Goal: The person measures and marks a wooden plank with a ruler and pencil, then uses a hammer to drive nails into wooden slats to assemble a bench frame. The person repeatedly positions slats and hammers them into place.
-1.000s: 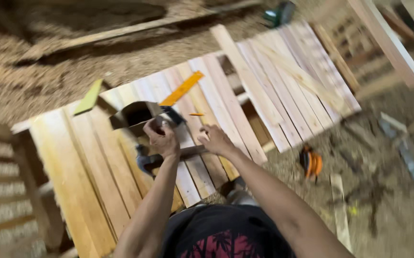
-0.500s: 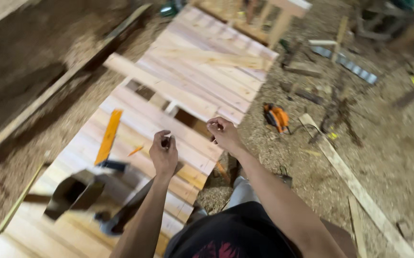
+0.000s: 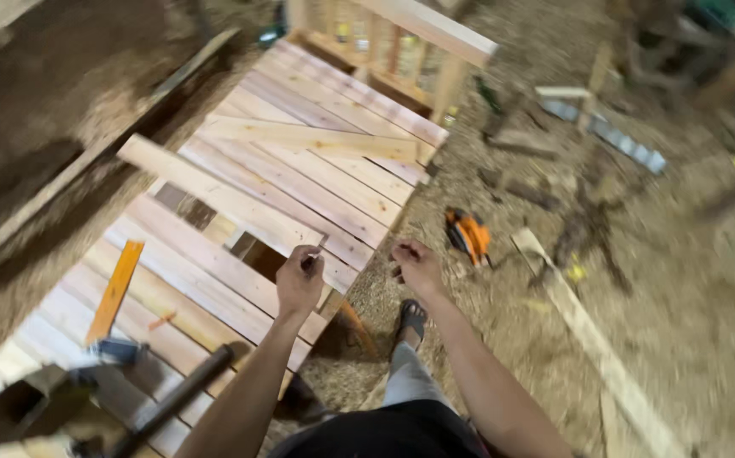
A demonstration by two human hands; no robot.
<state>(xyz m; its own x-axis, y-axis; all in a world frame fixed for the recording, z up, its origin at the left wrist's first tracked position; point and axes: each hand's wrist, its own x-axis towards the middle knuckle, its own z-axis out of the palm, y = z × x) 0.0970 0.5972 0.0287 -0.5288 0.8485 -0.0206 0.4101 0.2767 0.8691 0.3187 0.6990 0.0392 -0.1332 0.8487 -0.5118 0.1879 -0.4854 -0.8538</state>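
Head view, looking down over a slatted wooden panel (image 3: 240, 220) that runs from 7 o'clock up to 1 o'clock. At the far left, near 8 o'clock, a dark hand plane (image 3: 19, 411) sits blurred at the panel's lower end, with a dark round handle (image 3: 176, 399) slanting up beside it. Just above, an orange ruler (image 3: 115, 290) lies along the slats, its lower end at a blue square head (image 3: 117, 349), and a small orange pencil (image 3: 162, 321) rests just to its right. A loose board (image 3: 215, 199) lies across the slats at 10 o'clock, its near end reaching toward the centre. The left hand (image 3: 299, 280) is curled there, fingertips pinched on a small dark object too blurred to identify, touching or just beside the end of that board. A second loose plank (image 3: 312, 138) lies crosswise higher up, at 12 o'clock. The right hand (image 3: 414, 263) hovers just off the panel's right edge, fingers loosely curled and holding nothing visible. Below it a sandalled foot (image 3: 411, 318) stands on the sawdust floor (image 3: 690, 322). An orange power tool (image 3: 467, 235) lies on the ground at 2 o'clock from the right hand, and a long pale strip of wood (image 3: 592, 339) stretches toward 5 o'clock
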